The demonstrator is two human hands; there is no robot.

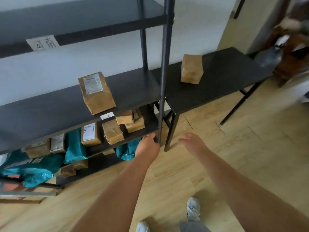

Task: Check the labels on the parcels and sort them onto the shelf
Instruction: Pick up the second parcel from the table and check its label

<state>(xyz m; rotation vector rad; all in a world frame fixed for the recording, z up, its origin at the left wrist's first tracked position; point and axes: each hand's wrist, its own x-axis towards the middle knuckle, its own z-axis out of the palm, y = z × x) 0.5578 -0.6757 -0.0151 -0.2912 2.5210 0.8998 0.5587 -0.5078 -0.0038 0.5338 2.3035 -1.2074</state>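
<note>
Both hands hold nothing. The left hand point(148, 145) reaches to the near right corner of the black shelf point(50, 111), fingers loosely curled at its post. The right hand point(192, 141) hangs open above the wooden floor point(234, 148). One labelled brown parcel point(96, 92) stands on the middle board; another parcel point(192, 69) sits on the low table point(225, 76) to the right. More parcels crowd the lower boards.
</note>
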